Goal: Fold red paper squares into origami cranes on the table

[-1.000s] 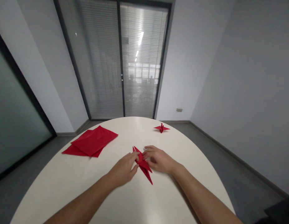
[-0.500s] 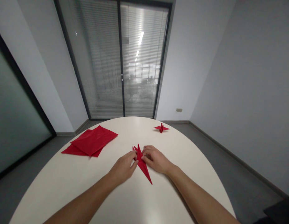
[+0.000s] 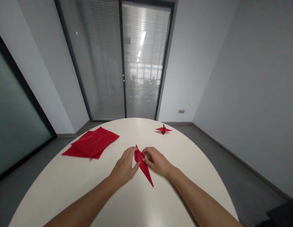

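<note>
A strip of folded red origami paper lies between my hands, its long point toward me and a shorter tip pointing away. My left hand is at its left side, fingertips at the far end and thumb against the left edge. At the right edge, the thumb and fingers of my right hand pinch the paper. The right fingertips are partly hidden behind the curled hand. Farther off stands a finished red paper crane with its wings spread.
Several red paper sheets lie overlapping at the left of the round white table. Beyond the table are a glass partition with blinds and a white wall with a socket. A dark object shows at the lower right.
The spread flaps at the paper's far end have come together into a single narrow tip, leaning left. My left fingers have opened out and reached farther along the paper; the right hand shifted slightly.
</note>
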Demonstrator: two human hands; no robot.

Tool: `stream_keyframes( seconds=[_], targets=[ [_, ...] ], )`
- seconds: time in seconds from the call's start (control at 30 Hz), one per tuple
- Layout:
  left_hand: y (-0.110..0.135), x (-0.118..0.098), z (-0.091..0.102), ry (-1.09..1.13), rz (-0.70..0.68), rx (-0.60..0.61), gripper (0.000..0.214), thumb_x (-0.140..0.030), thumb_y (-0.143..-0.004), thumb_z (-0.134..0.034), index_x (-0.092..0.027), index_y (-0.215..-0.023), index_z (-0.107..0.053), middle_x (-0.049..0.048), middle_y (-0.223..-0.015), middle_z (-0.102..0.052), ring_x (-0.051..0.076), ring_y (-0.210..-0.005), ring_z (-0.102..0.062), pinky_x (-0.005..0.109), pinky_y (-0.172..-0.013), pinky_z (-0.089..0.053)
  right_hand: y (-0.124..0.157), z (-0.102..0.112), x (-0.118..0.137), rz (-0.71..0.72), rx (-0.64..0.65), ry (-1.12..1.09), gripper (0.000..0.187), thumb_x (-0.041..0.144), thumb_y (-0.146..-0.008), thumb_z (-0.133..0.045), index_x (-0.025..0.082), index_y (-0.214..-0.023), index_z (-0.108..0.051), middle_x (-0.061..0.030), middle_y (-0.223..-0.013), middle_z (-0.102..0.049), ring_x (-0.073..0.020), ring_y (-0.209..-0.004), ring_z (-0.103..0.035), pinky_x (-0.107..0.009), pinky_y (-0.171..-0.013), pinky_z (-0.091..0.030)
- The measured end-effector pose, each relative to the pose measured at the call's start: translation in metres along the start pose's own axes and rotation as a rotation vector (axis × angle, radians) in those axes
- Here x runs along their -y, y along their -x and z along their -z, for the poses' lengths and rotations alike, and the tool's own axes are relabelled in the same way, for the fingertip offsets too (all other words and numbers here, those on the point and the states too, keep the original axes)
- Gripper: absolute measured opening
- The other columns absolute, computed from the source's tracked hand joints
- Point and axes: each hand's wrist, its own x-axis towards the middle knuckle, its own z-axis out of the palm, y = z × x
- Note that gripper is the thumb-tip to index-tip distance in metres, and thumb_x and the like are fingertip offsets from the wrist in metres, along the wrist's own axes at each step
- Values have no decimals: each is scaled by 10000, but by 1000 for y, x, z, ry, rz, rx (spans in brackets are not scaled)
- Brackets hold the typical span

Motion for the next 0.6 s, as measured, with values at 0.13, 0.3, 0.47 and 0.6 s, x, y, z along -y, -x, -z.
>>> stream_keyframes(
  seconds=[0.13,0.3,0.47,0.6],
  targets=[
    [-1,-5,6,-50,-27,55,186,-201,-914,-557,-221,-1082,-634,104,-1341,-532,266,-1286,-493,469,-1068,-471,-1,5,3,58,47,29,124,139,-905,-585,198,-958,-680,-58,-959,-662,-219,-1006,-593,-364,-922,-453],
    [-2,-8,9,-66,-23,70,144,-211,-908,-582,-224,-1027,-663,76,-1193,-624,239,-1139,-579,426,-984,-522,1,14,2,104,104,-1,190,150,-868,-652,217,-1035,-712,-63,-1028,-679,-223,-1042,-608,-369,-952,-471],
    [-2,-10,11,-92,-25,88,157,-230,-890,-615,-226,-1043,-653,61,-1124,-673,239,-1086,-604,414,-958,-524,0,14,-3,130,103,8,150,186,-912,-630,225,-1030,-714,-65,-1036,-703,-221,-1044,-626,-374,-949,-483],
    [-2,-11,12,-90,-31,85,169,-226,-907,-587,-226,-1066,-645,57,-1104,-692,235,-1066,-615,409,-946,-524,-1,14,-5,157,104,44,117,236,-949,-609,219,-1018,-702,-63,-1012,-713,-217,-1057,-625,-365,-961,-474]
  ],
)
